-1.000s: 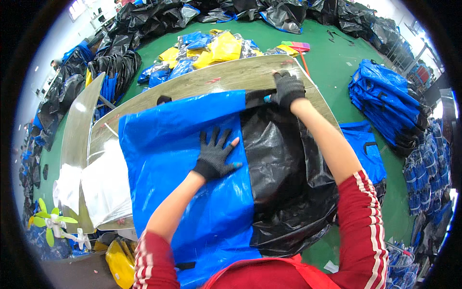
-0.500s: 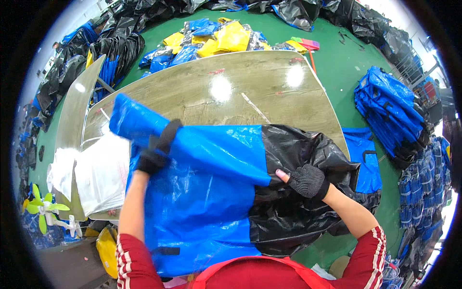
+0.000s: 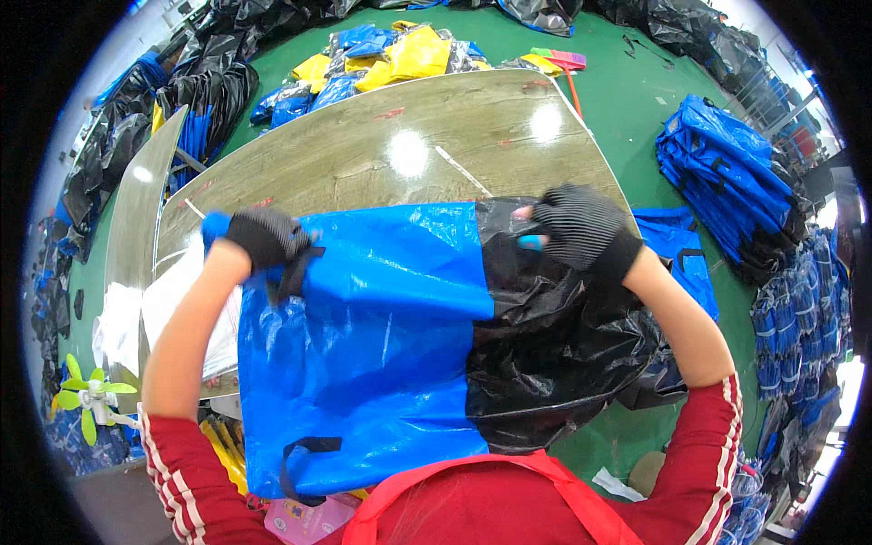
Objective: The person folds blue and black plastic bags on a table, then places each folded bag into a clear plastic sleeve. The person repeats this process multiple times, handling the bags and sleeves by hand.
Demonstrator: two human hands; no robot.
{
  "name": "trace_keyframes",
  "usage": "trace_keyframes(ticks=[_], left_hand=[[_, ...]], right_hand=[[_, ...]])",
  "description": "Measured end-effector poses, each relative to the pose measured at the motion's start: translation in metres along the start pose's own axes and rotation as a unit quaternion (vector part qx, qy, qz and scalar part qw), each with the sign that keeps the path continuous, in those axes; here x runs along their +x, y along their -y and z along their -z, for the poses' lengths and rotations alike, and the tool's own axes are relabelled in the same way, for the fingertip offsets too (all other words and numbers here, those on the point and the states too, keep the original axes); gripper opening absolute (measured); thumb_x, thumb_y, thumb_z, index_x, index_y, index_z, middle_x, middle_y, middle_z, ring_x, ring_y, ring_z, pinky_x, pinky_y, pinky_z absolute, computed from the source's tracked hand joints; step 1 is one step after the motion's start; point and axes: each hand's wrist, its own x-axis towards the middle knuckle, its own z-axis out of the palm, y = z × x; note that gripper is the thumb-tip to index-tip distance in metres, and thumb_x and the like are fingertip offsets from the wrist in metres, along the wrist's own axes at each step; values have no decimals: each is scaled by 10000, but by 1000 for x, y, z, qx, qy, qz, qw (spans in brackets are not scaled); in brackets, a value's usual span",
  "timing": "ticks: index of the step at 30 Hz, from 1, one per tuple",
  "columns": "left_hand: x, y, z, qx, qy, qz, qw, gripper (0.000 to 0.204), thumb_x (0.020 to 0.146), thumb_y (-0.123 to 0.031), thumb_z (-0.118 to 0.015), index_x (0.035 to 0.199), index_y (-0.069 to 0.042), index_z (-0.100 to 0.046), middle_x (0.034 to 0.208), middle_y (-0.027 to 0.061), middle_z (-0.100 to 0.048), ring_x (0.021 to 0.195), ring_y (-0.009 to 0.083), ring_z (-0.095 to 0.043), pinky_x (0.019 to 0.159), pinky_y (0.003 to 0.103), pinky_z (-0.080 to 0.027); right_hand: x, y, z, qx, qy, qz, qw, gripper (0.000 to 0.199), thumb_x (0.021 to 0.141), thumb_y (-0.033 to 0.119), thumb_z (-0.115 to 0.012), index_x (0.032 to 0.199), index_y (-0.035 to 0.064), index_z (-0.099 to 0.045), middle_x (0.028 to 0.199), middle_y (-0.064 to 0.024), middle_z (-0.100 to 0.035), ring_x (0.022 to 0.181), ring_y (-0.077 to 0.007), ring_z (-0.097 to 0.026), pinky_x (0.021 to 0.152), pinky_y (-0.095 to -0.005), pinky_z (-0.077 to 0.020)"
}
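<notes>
Left grip (image 3: 270, 245) clutches blue-black tarp (image 3: 363, 350); right grip (image 3: 581, 232), can't tell — white sheeting (image 3: 168, 300) alongside, broom (image 3: 569, 61) beyond table (image 3: 336, 163).

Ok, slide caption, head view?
Gloved left hand at the blue part, gloved right hand at the black part of a plastic sheet.

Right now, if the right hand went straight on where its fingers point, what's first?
Likely the sheet's blue part, just left of the black part under the right hand; how high the hand sits is unclear.
</notes>
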Motion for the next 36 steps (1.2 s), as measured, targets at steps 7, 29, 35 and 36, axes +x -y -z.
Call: trace_keyframes(ticks=[7, 29, 35, 36], left_hand=[[-43, -49, -173, -109, -199, 132, 965, 887, 786, -638, -543, 1462, -104, -330, 1553, 176, -203, 1447, 371, -126, 1139, 600, -1], [149, -160, -25, -166, -383, 4, 909, 860, 774, -673, -562, 1446, -167, -383, 1531, 187, -253, 1441, 395, -136, 1122, 625, -5], [168, -142, -61, -168, -393, -77, 901, 802, 750, -634, -606, 1399, -191, -447, 1509, 177, -299, 1429, 390, -174, 1131, 611, -4], [168, -140, -50, -157, -351, -76, 920, 770, 760, -613, -605, 1386, -189, -462, 1501, 181, -314, 1422, 386, -196, 1135, 602, -17]], right_hand=[[-81, -6, -70, -93, 158, -129, 974, 863, 728, 698, -545, 1447, 252, -377, 1539, -199, -197, 1429, -463, -56, 1083, -688, -4], [29, -119, -12, 2, 12, -74, 997, 628, 745, 414, -658, 1283, 127, -507, 1049, -166, -644, 1053, -347, -602, 1011, -492, -383], [-31, -99, -20, -108, 67, -47, 991, 753, 743, 464, -689, 1376, 128, -459, 1386, -183, -455, 1334, -392, -348, 1100, -505, -269], [-44, -87, -8, 67, 145, -91, 983, 745, 733, 435, -707, 1362, 117, -468, 1361, -187, -477, 1299, -406, -387, 1094, -506, -284]])
